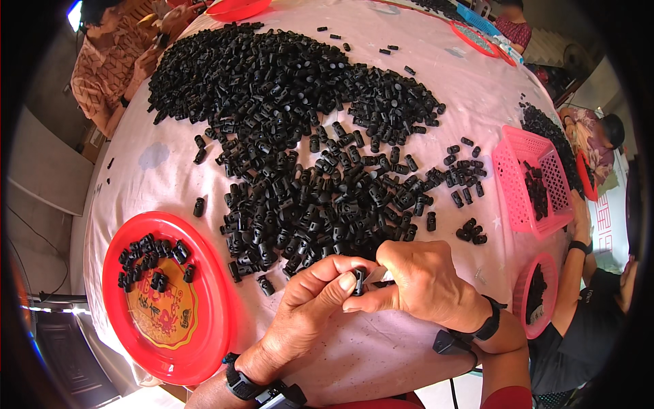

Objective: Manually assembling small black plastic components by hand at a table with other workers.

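My left hand (pixel 315 300) pinches a small black plastic cord lock (pixel 358 281) between thumb and fingertips, just above the table's near side. Close against it, my right hand (pixel 429 283) is closed, its thumb by the cord lock. A thin pale sliver and a dark bit show between its fingers, too small to name. Beyond both hands spreads a large heap of like black cord locks (pixel 272 88), reaching almost to my knuckles. To the left, a red round plate (pixel 218 320) with a yellow printed centre carries several cord locks (pixel 145 255).
A pink basket (pixel 511 184) and a smaller pink tub (pixel 521 300) with black pieces stand at the right. Cord locks (pixel 470 232) lie loose near them. Other people (pixel 102 68) sit around the cloth-covered table (pixel 184 184). A red basin (pixel 238 8) sits at the far edge.
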### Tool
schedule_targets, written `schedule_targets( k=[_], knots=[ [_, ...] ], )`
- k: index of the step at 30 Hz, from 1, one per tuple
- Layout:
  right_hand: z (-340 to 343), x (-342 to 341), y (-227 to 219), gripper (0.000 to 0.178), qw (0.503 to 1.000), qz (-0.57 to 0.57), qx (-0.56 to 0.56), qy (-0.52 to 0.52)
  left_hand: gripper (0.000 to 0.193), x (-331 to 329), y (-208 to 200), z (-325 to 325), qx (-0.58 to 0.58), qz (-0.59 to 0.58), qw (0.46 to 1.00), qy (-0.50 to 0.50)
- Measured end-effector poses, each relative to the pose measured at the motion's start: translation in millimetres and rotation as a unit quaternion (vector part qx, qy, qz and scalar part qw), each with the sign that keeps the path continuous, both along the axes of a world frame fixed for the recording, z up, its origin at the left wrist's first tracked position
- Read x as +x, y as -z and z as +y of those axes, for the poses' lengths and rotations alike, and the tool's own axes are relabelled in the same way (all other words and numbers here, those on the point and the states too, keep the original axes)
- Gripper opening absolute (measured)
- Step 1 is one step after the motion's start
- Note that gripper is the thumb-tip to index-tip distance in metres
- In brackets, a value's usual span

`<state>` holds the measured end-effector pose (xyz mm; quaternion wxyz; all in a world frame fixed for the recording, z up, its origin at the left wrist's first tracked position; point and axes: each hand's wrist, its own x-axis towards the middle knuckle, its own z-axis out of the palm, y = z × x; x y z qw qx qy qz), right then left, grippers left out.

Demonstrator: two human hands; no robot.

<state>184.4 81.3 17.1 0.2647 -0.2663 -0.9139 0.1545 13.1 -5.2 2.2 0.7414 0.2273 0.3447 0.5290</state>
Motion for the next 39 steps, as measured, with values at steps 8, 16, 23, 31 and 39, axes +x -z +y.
schedule_targets(
  k=[8, 16, 23, 31, 39],
  knots=[
    [0, 0, -4, 0.055, 1.000, -0.024, 0.014, -0.009, 0.027, -1, 4, 0, 0.003, -0.001, 1.000, 0.003],
    [-3, -4, -12, 0.040, 0.985, 0.109, -0.132, -0.038, 0.024, -4, -1, 0, -0.016, -0.115, 0.993, 0.008],
    [-5, -3, -19, 0.037, 0.931, 0.134, -0.323, -0.105, 0.023, -6, -6, -1, -0.034, -0.120, 0.992, 0.031],
    [0, 1, -20, 0.017, 0.883, 0.132, -0.440, -0.101, 0.029, -2, -1, -2, -0.049, -0.139, 0.988, 0.037],
    [-6, -2, -6, 0.013, 0.881, 0.236, -0.407, -0.046, 0.031, -2, -2, 2, -0.044, -0.186, 0.981, 0.024]
  ],
)
